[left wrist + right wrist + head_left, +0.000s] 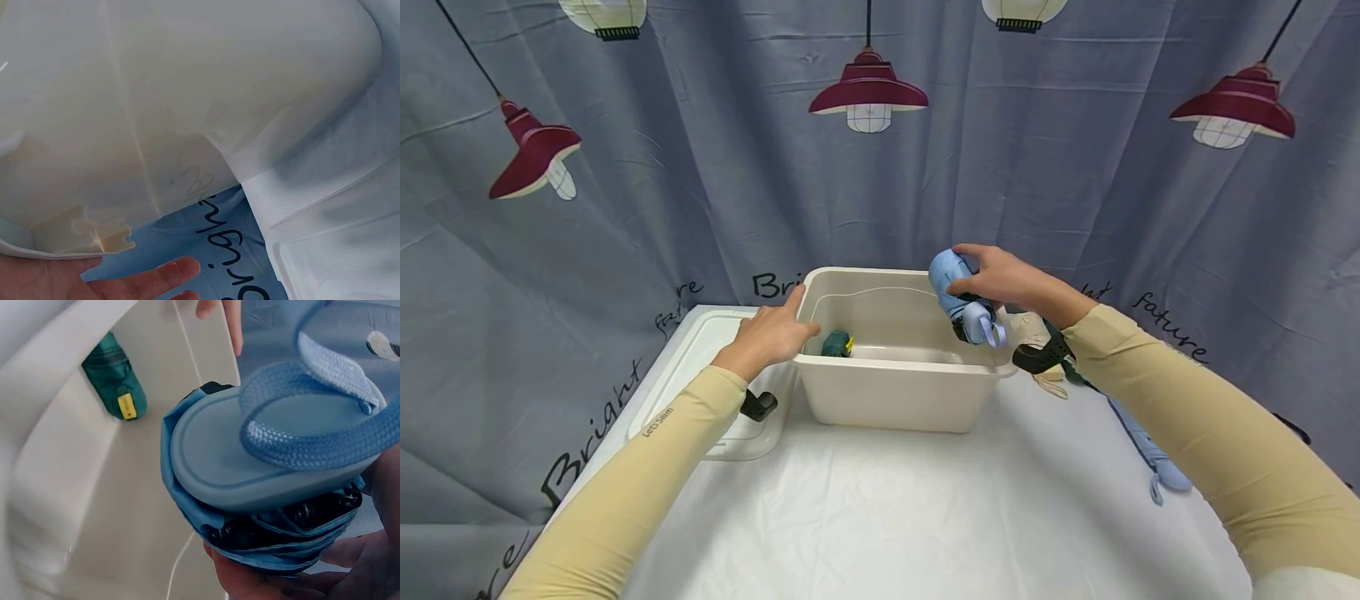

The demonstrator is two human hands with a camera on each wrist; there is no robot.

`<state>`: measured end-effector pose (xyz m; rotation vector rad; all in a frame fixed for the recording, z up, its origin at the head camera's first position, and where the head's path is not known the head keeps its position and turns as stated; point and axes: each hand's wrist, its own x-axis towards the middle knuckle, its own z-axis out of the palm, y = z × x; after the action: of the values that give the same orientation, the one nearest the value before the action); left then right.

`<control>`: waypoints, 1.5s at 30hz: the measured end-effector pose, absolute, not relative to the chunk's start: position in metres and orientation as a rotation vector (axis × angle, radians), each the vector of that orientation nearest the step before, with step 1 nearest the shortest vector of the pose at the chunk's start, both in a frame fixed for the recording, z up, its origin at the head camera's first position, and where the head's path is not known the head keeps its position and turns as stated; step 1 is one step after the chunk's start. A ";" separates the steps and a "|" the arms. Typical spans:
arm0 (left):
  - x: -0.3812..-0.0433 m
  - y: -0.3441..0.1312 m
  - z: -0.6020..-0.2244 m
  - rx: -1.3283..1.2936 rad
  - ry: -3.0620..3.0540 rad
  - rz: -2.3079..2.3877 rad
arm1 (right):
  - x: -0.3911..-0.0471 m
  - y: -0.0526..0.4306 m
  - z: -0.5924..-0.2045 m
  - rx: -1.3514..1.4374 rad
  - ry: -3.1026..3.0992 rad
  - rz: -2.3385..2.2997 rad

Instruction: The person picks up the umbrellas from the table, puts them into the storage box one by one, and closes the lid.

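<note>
Left hand (771, 337) touching the bin (895, 396), right hand (1011, 277) grasping the blue umbrella (231, 469).
The left fingers lie extended at the bin's left rim; over its right end, the umbrella looks light, soft and slippery outside, stiff-cored, best held round the middle.

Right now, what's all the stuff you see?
box: one, cream, on table
green bundle: one, green, inside box
blue umbrella: one, blue, in right hand
other bundle: one, blue, table's right
beige bundle: one, beige, right of box
partly hidden thing: one, green, near beige bundle
dark item: one, black, beyond right sleeve
lid: one, white, left of box
table: one, white, under box
curtain: one, blue-grey, behind, with lettering
printed lamps: three, red, on curtain
printed lanterns: two, pale, curtain's top
wrist straps: two, black, by hands
sleeves: two, yellowish, on arms
left hand: one, bare, box's left rim
right hand: one, bare, holding umbrella
</note>
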<state>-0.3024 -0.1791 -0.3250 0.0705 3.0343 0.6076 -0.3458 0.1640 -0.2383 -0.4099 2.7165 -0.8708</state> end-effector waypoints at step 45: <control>-0.302 -0.176 -0.323 0.050 3.043 0.533 | -0.396 0.070 -0.281 -0.451 2.424 -0.671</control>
<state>-0.3024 -0.1763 -0.3233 0.0497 3.0430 0.5333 -0.3957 0.0697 -0.2812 -0.4510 2.4236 -0.6706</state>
